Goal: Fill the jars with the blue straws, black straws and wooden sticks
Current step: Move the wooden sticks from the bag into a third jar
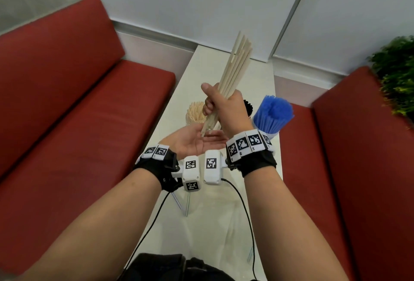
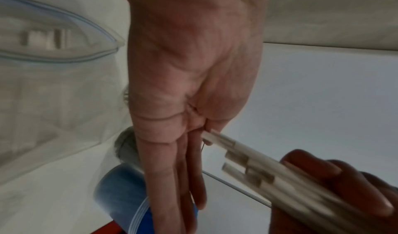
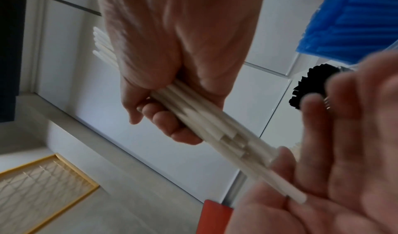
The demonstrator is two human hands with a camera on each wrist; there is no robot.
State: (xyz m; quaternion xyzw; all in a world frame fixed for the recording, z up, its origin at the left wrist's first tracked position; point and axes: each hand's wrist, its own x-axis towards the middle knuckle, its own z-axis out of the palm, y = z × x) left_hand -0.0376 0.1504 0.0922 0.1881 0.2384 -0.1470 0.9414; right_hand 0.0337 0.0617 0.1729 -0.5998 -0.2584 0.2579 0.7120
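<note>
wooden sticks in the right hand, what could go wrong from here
The wooden sticks have uneven lower ends against the open left hand; the right hand holds them mid-length, so some might slip out. Their fanned top may catch on the blue straws or snag in the already crowded stick jar.

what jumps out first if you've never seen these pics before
The bundle of wooden sticks gripped in the right hand, raised mid-frame with its lower ends touching the flat, open left hand. Behind them on the white table, a bright bunch of blue straws stands in a jar to the right.
</note>
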